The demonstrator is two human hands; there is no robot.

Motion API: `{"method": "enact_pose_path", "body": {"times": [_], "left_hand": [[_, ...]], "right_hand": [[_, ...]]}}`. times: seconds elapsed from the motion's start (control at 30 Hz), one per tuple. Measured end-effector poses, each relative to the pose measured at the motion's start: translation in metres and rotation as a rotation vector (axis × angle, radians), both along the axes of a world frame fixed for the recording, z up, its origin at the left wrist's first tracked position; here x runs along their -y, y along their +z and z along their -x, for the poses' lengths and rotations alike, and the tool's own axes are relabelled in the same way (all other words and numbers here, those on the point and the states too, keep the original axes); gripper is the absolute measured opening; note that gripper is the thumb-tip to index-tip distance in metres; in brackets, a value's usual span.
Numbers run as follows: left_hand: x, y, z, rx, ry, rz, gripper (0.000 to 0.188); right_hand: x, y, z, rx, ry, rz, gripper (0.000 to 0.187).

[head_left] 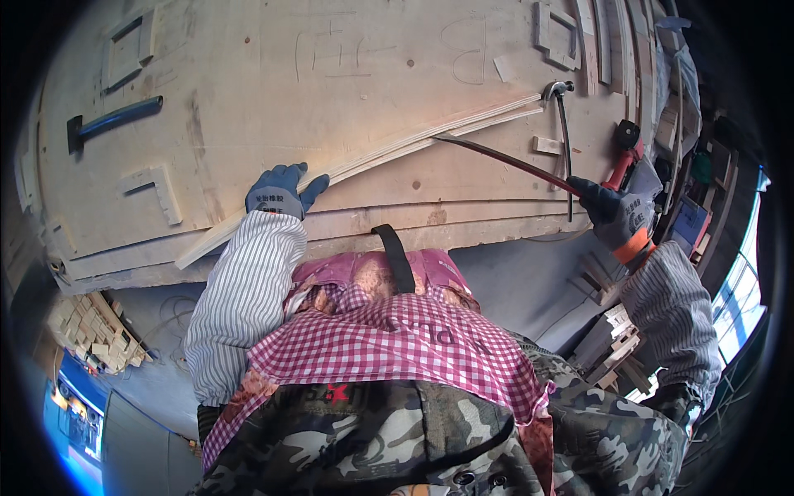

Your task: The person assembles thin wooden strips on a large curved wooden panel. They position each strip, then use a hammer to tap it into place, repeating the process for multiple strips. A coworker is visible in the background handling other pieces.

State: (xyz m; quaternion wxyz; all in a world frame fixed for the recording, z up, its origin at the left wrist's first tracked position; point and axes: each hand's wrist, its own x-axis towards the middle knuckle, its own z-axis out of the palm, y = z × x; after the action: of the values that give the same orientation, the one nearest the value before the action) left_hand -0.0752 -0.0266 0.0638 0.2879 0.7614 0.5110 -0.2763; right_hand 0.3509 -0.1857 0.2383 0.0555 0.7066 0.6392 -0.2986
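My left hand (277, 192), in a blue-and-grey work glove, rests closed around a bundle of long thin wooden strips (376, 157) lying slantwise across the workbench. The thumb sits on the near side of the strips, the fingers on the far side. My right hand (616, 213), gloved the same way, grips the near end of a long dark-red bar (517, 164) with a flat, pointed tip. That tip touches or overlaps the strips near their middle; which one I cannot tell. Close beyond the bar lies a claw hammer (564, 124) with a dark handle.
The plywood workbench (331, 107) spans the far side. A blue-handled hammer (120, 120) lies at left, near wooden frame pieces (157, 194). A red power tool (624, 157) sits beside my right hand. Planks (608, 41) line the right edge; wood offcuts (95, 331) are stacked below left.
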Motion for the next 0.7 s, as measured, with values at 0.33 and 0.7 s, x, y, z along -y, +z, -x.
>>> {"method": "enact_pose_path", "body": {"times": [0.33,0.7], "left_hand": [[0.0,-0.003,0.002,-0.06,-0.026,0.043,0.061],[-0.001,-0.001,-0.003,-0.045,0.06,0.034,0.06]], "right_hand": [[0.085,-0.06,0.018,0.091,-0.018,-0.229,0.039],[-0.069,0.043,0.059,0.316,0.161,0.123,0.022]]}}
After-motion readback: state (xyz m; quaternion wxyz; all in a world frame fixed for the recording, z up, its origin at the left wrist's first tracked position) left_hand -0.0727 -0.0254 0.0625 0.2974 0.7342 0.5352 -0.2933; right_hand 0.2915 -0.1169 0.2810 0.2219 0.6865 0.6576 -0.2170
